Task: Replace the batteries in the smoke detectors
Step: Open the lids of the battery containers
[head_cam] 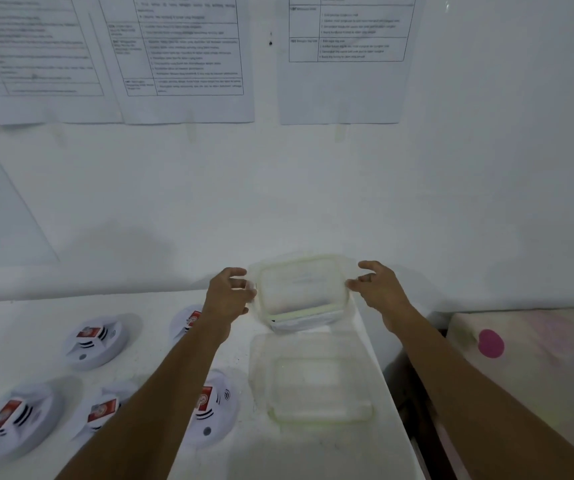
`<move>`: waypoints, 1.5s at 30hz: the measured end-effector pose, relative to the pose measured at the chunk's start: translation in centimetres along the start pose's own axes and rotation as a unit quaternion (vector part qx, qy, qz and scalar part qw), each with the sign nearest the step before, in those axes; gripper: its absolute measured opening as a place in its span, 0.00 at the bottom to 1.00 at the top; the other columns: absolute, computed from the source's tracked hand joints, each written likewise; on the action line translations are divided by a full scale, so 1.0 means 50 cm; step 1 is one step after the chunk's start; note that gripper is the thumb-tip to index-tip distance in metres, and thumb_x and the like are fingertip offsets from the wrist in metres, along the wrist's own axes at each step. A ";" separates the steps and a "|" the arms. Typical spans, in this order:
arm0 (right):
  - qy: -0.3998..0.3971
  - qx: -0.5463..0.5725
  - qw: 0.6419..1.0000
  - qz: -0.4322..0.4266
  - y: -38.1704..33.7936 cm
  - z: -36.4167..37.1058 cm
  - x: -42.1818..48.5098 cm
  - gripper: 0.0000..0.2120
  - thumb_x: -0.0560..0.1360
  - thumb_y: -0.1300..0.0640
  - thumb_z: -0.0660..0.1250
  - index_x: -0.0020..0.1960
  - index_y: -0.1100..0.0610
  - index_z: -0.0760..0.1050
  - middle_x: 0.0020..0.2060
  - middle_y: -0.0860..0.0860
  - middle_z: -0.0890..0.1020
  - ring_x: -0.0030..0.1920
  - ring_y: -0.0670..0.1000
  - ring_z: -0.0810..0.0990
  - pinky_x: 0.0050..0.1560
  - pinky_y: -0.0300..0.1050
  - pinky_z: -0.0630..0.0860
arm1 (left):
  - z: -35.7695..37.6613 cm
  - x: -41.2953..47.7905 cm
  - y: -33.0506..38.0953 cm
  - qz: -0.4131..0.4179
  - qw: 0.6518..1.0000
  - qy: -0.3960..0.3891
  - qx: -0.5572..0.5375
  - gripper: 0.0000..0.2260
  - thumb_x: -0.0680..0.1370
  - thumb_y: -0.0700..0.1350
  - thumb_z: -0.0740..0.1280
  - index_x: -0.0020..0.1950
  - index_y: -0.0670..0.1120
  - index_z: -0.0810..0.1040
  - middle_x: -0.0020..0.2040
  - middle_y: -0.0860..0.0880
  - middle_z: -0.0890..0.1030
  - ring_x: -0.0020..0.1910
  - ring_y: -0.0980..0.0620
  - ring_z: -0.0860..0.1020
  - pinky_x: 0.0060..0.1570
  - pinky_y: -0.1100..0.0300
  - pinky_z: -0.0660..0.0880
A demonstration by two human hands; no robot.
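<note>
Desk [313, 455] by wall: lidded container [301, 285] is gripped at its side clips by left hand [226, 292] and right hand [379, 289]; unclipping judged next.

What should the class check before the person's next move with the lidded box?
1. Left hand grips the lid's left edge: ok.
2. Right hand grips its right edge: ok.
3. Lid free of the box: cannot tell, blurred.
4. Box contents seen: cannot tell.
5. Five detectors lie on the table, left of the box: ok.
6. Near side free for setting the lid down: not ok, a second clear container lies there.
</note>
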State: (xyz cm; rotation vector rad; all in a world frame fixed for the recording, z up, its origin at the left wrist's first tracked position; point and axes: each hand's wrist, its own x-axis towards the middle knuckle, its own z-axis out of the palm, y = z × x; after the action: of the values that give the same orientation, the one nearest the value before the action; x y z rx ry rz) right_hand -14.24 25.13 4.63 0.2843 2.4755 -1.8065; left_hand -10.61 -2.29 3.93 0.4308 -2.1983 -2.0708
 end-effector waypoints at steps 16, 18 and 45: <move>-0.058 0.304 0.948 0.075 -0.057 -0.025 -0.053 0.13 0.73 0.76 0.65 0.53 0.63 0.71 0.44 0.63 0.75 0.47 0.60 0.78 0.38 0.49 0.82 | 0.017 -0.045 0.010 0.158 0.983 -0.006 -0.093 0.10 0.77 0.32 0.66 0.53 0.44 0.80 0.57 0.54 0.82 0.58 0.56 0.79 0.57 0.53 0.77; -0.036 0.315 0.946 0.068 -0.047 -0.033 -0.049 0.20 0.73 0.76 0.65 0.61 0.63 0.69 0.48 0.64 0.78 0.48 0.61 0.80 0.42 0.51 0.80 | 0.024 -0.035 -0.006 0.126 0.986 0.001 -0.111 0.12 0.78 0.34 0.65 0.56 0.48 0.79 0.61 0.55 0.79 0.63 0.58 0.76 0.60 0.55 0.75; 0.052 0.295 0.952 0.067 0.013 -0.021 -0.032 0.20 0.73 0.77 0.63 0.61 0.60 0.70 0.42 0.59 0.78 0.38 0.56 0.79 0.47 0.52 0.79 | -0.032 0.011 0.034 -0.035 0.999 0.040 -0.004 0.16 0.74 0.32 0.70 0.60 0.42 0.77 0.52 0.38 0.80 0.43 0.42 0.83 0.39 0.49 0.83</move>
State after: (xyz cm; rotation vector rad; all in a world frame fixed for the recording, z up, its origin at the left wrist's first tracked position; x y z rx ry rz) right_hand -12.50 26.13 4.56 0.5708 1.8455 -2.4755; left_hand -10.96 -3.92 5.67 0.5883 -2.1583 -2.0581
